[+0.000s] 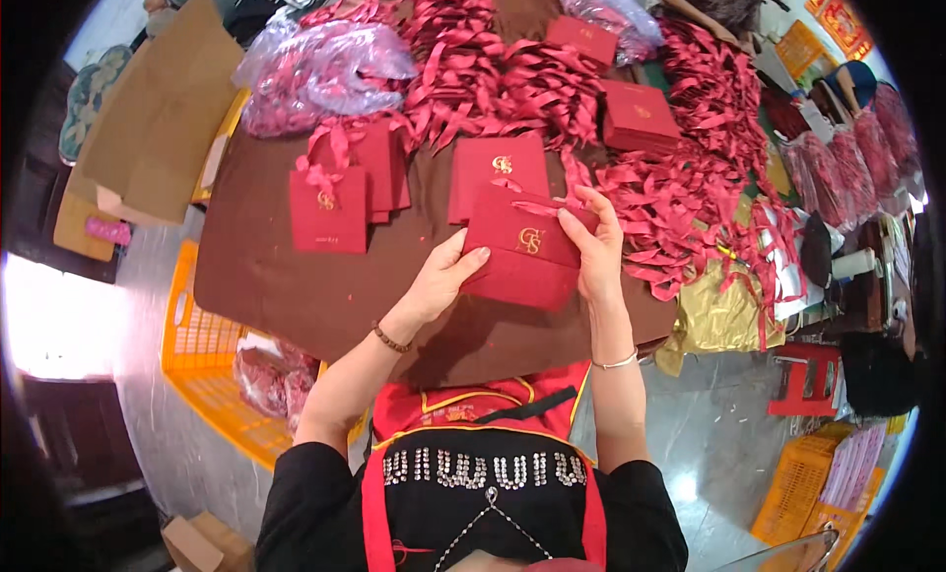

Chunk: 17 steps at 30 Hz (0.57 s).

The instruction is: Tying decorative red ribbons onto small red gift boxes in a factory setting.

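A red paper gift bag (pixel 522 269) with a gold emblem is held tilted above the brown-covered table, between my two hands. My left hand (pixel 443 274) is closed on its left edge, thumb in front and the other fingers mostly hidden. At the upper right corner my right hand (pixel 597 245) pinches the bag close to its red ribbon (pixel 537 208). Just behind lies a flat stack of red bags (pixel 499 156). Off to the left, a bag with a ribbon bow (pixel 329 222) rests against other red bags.
Heaps of red ribbons (pixel 567 89) spread over the table's far and right parts. A plastic-wrapped bundle (pixel 325 74) lies at far left, another bag stack (pixel 639 117) at far right. An orange crate (pixel 212 345) stands by the left edge; gold wrapping (pixel 724 311) hangs at the right.
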### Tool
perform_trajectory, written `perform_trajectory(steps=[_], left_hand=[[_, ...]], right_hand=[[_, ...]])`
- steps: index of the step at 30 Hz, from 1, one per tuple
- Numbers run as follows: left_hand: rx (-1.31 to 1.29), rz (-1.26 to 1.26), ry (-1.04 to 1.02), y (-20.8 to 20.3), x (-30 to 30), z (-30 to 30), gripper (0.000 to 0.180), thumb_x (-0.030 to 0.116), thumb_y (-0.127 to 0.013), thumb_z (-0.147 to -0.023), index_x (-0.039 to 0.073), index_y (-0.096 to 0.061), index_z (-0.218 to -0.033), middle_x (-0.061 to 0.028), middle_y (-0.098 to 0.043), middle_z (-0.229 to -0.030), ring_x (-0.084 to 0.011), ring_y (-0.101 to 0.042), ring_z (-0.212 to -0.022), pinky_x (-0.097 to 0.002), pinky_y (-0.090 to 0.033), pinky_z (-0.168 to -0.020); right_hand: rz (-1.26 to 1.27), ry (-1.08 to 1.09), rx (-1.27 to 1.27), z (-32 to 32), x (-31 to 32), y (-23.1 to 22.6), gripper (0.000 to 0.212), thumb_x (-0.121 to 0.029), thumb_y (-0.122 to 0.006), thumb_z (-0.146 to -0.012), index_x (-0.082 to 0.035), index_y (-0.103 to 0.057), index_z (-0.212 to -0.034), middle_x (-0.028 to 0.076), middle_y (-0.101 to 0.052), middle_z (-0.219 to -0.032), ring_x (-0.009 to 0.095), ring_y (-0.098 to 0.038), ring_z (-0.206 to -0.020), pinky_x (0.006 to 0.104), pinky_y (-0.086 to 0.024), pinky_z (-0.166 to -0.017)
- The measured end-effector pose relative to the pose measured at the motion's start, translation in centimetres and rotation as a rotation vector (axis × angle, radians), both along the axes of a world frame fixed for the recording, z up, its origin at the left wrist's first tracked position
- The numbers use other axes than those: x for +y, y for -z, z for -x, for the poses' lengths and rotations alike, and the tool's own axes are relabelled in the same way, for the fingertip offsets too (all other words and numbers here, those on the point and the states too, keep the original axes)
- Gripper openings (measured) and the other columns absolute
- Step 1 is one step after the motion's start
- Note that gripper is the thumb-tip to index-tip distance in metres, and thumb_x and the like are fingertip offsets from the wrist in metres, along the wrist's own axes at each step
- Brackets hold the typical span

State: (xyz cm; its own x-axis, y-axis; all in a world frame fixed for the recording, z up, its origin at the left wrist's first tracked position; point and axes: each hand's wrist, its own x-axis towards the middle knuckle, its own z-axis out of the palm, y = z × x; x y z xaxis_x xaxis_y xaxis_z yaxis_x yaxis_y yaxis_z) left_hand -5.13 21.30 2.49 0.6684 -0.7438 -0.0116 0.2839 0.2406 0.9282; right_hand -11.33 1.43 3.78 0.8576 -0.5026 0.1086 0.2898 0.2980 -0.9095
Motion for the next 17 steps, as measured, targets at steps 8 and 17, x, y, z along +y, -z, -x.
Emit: perform_trajectory(steps=[8, 17], left_hand=[[0.013, -0.171, -0.177, 1.3, 5.7, 2.3, 0.043, 0.01, -0.056, -0.09, -0.001, -0.04, -0.128, -0.0059, -0.052, -0.119, -0.0114, -0.048, -0.108, -0.0271, -0.039, -0.095], [0.091, -0.211, -0.571, 2.1, 17.6, -0.6, 0.057, 0.008, -0.064, -0.083, 0.0, -0.04, -0.134, -0.0045, -0.043, -0.134, -0.0145, -0.04, -0.122, -0.0289, -0.034, -0.102]], right_hand=[[-0.111, -0.002, 0.133, -1.6, 4.8, 4.0, 0.019, -0.002, -0.06, -0.085, -0.007, -0.054, -0.103, 0.003, -0.058, -0.101, 0.012, -0.057, -0.092, 0.0253, -0.047, -0.083], [-0.062, -0.251, 0.238, -1.4, 8.6, 4.8, 0.076, -0.013, -0.061, -0.086, -0.012, -0.014, -0.145, 0.014, -0.025, -0.146, 0.027, -0.033, -0.13, 0.0377, -0.029, -0.106]])
